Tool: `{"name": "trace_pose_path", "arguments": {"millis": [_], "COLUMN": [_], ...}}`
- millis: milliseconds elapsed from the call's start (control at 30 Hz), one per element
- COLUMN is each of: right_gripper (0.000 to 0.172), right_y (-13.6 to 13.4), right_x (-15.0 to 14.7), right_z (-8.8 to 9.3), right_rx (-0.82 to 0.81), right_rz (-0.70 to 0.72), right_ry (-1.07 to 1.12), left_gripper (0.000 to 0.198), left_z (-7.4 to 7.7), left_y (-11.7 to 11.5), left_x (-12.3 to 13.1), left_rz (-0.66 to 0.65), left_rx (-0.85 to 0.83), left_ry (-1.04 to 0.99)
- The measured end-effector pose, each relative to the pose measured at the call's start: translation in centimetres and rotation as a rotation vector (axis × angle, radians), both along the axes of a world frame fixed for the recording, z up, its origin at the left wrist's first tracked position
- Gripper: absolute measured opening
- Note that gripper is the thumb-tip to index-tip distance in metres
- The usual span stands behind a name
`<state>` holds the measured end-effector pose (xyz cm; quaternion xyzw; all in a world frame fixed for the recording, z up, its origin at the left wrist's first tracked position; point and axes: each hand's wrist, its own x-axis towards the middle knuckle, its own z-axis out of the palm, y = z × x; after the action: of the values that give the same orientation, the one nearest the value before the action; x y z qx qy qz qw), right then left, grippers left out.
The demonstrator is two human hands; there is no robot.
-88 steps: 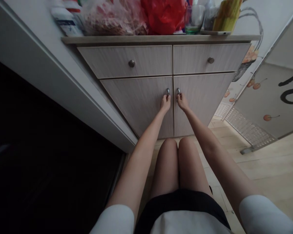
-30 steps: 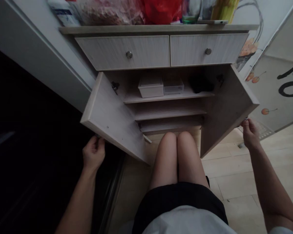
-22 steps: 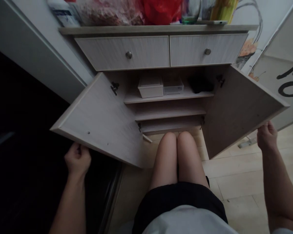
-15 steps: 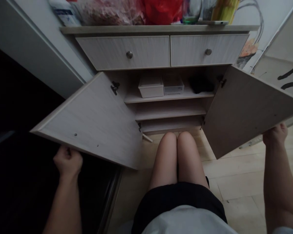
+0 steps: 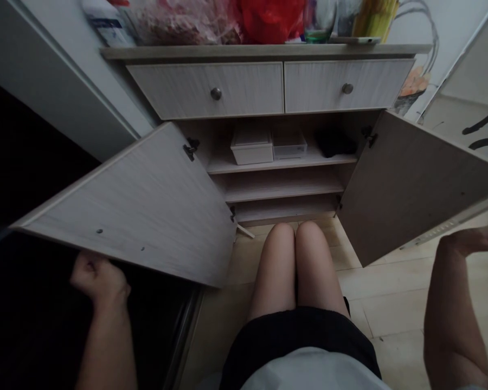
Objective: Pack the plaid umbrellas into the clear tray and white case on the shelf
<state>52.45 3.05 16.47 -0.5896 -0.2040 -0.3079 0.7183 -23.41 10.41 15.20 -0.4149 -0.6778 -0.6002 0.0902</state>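
My left hand (image 5: pixel 100 275) is closed at the lower edge of the left cabinet door (image 5: pixel 146 200), its fingertips hidden behind the panel. That door is swung wide, its inner face with two screw heads toward me. On the other side, my right hand (image 5: pixel 482 238) is at the picture's edge, apart from the right cabinet door (image 5: pixel 415 184). Its fingers look stretched out, though they are blurred and partly cut off. Between the open doors, the upper shelf (image 5: pixel 321 158) holds a white lidded box (image 5: pixel 252 149), a clear plastic container (image 5: pixel 289 145) and a dark item (image 5: pixel 335 143).
Two drawers with round knobs (image 5: pixel 216 93) are closed above the doors. The cabinet top (image 5: pixel 260 52) carries a white bottle (image 5: pixel 108 24), a pinkish plastic bag (image 5: pixel 183 21), a red bag (image 5: pixel 270 21) and a glass (image 5: pixel 319 24). My knees (image 5: pixel 295 238) are close before the shelves.
The left door has swung further outward to the left, my left hand moving with it. My right hand has come off the right door and shifted right; that door has barely moved.
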Motion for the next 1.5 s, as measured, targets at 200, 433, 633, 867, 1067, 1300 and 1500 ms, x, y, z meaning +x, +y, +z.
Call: {"name": "trace_pose_path", "arguments": {"millis": [200,433,633,867,1067,1300,1500], "right_gripper": [0.04,0.038,0.049,0.046,0.039,0.035,0.024], "right_y": [4.3,22.3,33.6,37.9,38.0,34.0,27.2], "right_x": [-11.3,-20.8,-24.4,-25.5,-23.5,-19.5,-15.5], "right_z": [1.3,1.8,2.9,2.3,1.9,2.6,1.9], "right_rx": [-0.136,-0.785,-1.266,-1.424,-1.349,-1.261,-1.02], "right_rz": [0.195,0.925,0.832,0.782,0.743,0.705,0.792], "right_ry": [-0.213,-0.591,-0.643,-0.585,-0.509,-0.53,-0.639], "left_gripper": [0.043,0.038,0.025,0.027,0.027,0.036,0.039], "left_z": [-1.6,-7.2,-11.2,-13.1,-12.7,-12.9,-12.5], "left_y": [-3.5,-3.3,-5.4,-5.2,-4.0,-4.1,-3.6], "left_x": [9.0,17.5,18.4,17.7,17.4,17.6,19.3], "left_rz": [0.306,-0.135,-0.222,-0.26,-0.328,-0.344,-0.502], "left_rx": [0.342,0.349,0.231,0.145,0.157,0.106,0.002], "left_ry": [0.111,0.046,-0.092,-0.161,-0.142,-0.2,-0.254]}}
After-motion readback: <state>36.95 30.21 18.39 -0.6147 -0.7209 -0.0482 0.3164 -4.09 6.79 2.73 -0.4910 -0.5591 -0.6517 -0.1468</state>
